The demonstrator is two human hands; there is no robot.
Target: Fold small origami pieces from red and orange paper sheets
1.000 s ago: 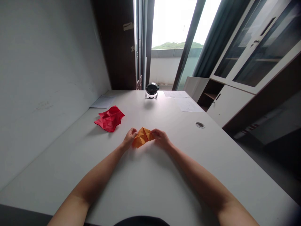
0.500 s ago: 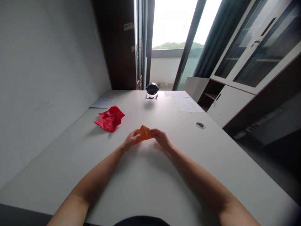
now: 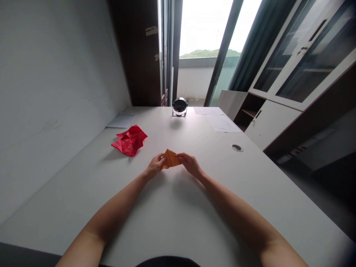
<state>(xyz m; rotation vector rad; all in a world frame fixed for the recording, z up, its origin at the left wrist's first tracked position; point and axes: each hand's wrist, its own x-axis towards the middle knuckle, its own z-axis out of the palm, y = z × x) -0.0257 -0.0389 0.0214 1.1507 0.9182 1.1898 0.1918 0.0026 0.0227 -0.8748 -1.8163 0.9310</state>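
A small folded sheet of orange paper point(image 3: 171, 160) is held up between my two hands, just above the white table point(image 3: 167, 218). My left hand point(image 3: 155, 165) pinches its left side, thumb in front. At the right edge, my right hand point(image 3: 190, 163) is closed on the paper with thumb and fingertips. A crease runs down the middle of the paper, and its top comes to a point. To the left and farther off lies a crumpled, creased sheet of red paper point(image 3: 130, 141), apart from both hands.
A round black device on a metal stand point(image 3: 180, 107) is at the table's far end. White sheets point(image 3: 224, 123) lie at the far right, and another sheet point(image 3: 120, 121) by the left wall. A cable hole point(image 3: 237, 148) is near the right edge. Cabinets point(image 3: 278, 115) stand beyond.
The orange paper has turned slightly in my hands, its point shifting a little left and down. My right fingers have moved slightly along its right side. The red paper stays put.
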